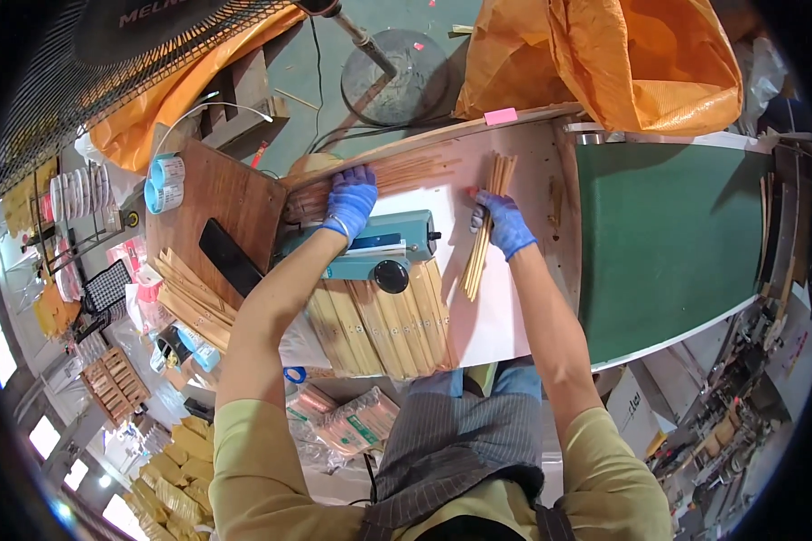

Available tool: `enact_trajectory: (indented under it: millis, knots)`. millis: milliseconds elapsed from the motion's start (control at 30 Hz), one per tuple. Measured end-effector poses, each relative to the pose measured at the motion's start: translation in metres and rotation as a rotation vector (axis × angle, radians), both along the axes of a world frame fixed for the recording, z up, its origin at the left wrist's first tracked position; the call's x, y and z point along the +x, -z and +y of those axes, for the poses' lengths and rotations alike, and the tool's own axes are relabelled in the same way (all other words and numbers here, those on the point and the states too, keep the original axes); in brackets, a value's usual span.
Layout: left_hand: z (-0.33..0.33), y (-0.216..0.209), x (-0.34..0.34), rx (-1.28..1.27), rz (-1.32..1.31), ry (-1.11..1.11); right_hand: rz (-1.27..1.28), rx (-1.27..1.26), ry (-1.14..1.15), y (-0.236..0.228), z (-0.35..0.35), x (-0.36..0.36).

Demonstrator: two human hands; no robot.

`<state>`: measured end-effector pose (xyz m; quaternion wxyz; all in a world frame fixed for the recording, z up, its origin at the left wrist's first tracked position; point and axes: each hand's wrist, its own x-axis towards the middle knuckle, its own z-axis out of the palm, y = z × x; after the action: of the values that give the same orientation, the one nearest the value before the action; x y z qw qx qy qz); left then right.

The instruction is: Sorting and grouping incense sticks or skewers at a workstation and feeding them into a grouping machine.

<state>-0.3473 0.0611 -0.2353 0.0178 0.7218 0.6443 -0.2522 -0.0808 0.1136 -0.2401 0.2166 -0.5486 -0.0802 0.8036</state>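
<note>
My right hand (507, 224), in a blue glove, is closed around a bundle of thin wooden sticks (476, 261). The bundle stands tilted over the pale work surface, its ends showing above and below the fist. My left hand (352, 198), also gloved in blue, lies over loose wooden sticks (415, 173) along the far side of the tray. Its fingers look stretched out, with the tips partly hidden against the sticks. Just nearer than that hand is a teal machine (379, 248) with a black knob. In front of the machine several bundled stacks of flat wooden sticks (379, 325) lie in a row.
A wooden board (212, 203) at left carries a black phone (228, 257) and blue-white rolls (164, 183). A green belt surface (672, 225) lies at right. Beyond the tray's wooden rim (433, 140) hang orange sacks (645, 68); a fan (144, 45) is at upper left.
</note>
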Motion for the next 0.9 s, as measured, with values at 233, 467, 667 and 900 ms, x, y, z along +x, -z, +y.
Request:
enact_trajectory:
  millis: [233,467,667,900]
  knots:
    - [0.008,0.009,-0.003,0.057,0.139,0.3,-0.016,-0.029,0.024,-0.022,-0.045,0.023]
    - [0.042,-0.026,0.019,-0.06,-0.392,0.034,-0.005,0.113,0.012,-0.061,-0.054,0.024]
    - [0.056,-0.174,0.154,-0.01,-0.835,0.034,0.108,0.431,0.26,-0.144,-0.031,0.025]
    - [0.047,-0.207,0.253,-0.516,-1.337,-0.035,0.034,0.171,0.408,-0.208,-0.051,0.114]
